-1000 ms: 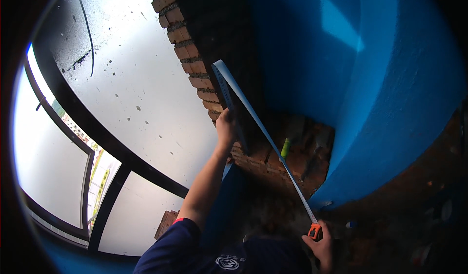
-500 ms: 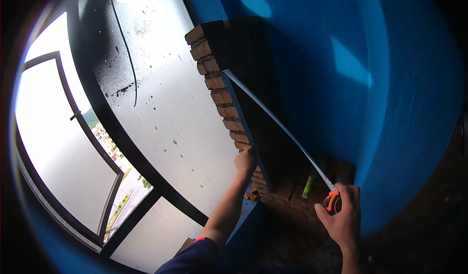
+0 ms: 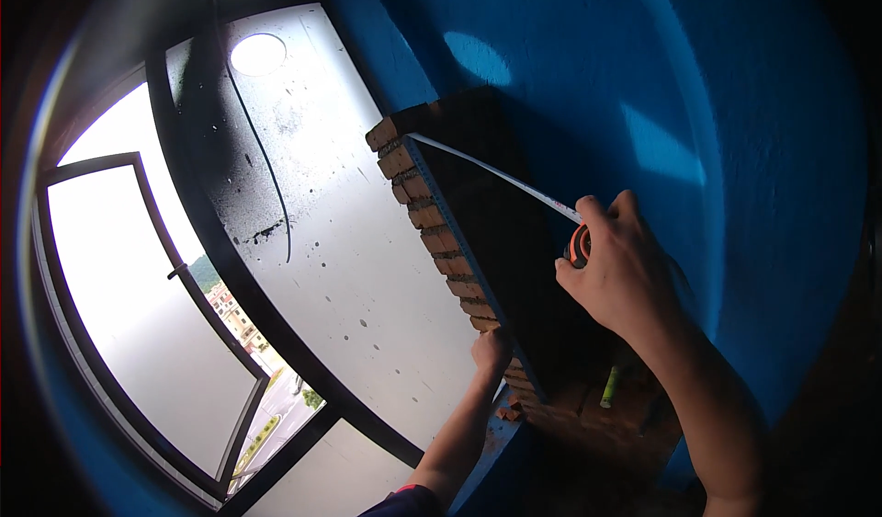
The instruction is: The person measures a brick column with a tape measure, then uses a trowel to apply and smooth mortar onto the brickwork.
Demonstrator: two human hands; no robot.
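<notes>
My right hand (image 3: 614, 250) is closed round an orange-and-black tape measure (image 3: 578, 243), raised at the right of the brick pillar. Its pale blade (image 3: 496, 170) runs up-left to the pillar's upper corner, bends there and runs down the edge of the brick pillar (image 3: 434, 234). Low on that edge my left hand (image 3: 492, 352) is closed, pressing the blade against the bricks; its fingertips are partly hidden. Below my right hand a green cylinder (image 3: 609, 385) lies on dark brickwork.
A frosted window (image 3: 331, 269) with a hanging black cable (image 3: 257, 140) fills the left, beside an open casement (image 3: 119, 287) showing buildings and a road outside. A blue wall (image 3: 753, 131) curves along the right. Broken brick pieces (image 3: 508, 412) lie at the pillar's foot.
My view has tilted upward. My right hand has risen with the tape measure toward the pillar's top, shortening the slanting stretch of blade. My left hand stays on the pillar's edge.
</notes>
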